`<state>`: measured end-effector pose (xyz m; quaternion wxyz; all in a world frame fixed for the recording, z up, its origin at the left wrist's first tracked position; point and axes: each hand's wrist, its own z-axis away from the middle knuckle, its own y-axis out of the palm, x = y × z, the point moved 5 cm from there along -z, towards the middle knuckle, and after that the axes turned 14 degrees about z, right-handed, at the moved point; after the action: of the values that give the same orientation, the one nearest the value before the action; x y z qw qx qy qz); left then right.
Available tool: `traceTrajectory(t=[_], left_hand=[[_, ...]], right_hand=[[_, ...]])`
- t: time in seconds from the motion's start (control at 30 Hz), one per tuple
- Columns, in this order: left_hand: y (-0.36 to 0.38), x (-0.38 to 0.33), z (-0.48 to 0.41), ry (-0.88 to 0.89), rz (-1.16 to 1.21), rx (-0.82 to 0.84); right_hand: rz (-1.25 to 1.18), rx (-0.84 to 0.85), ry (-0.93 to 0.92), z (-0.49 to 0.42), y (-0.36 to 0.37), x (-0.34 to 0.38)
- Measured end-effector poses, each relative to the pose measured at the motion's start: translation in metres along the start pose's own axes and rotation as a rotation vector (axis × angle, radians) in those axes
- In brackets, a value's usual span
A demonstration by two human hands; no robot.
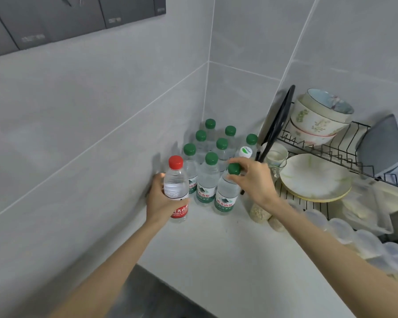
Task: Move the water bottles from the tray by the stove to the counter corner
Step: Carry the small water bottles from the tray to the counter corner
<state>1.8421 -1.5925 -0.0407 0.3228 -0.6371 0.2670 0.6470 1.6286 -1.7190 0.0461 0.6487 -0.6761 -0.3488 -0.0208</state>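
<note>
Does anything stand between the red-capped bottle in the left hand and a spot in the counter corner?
Nothing visible: the left hand holds the red-capped bottle beside the green-capped bottles, with bare counter in front.

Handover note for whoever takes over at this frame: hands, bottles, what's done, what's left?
Left grip holds the red-cap bottle by its body, low at the counter by the left wall.
Right grip pinches the cap of the front green-cap bottle.
Done: seven green-cap bottles and a white-cap bottle stand in the corner.
Left: release both; the tray is out of view, so the remainder is unknown.
</note>
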Motion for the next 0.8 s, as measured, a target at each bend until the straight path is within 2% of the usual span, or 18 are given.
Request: traceTrajectory(t=[0.33,0.8], left_hand=[[0.015,0.006,-0.018,0.055,-0.017,-0.017],[0.018,0.008,-0.007,0.003,-0.038,-0.055]], right_hand=[[-0.002,-0.056,-0.004,0.000,0.002,-0.004],[0.044,0.007,-0.073,0.010,0.003,0.001]])
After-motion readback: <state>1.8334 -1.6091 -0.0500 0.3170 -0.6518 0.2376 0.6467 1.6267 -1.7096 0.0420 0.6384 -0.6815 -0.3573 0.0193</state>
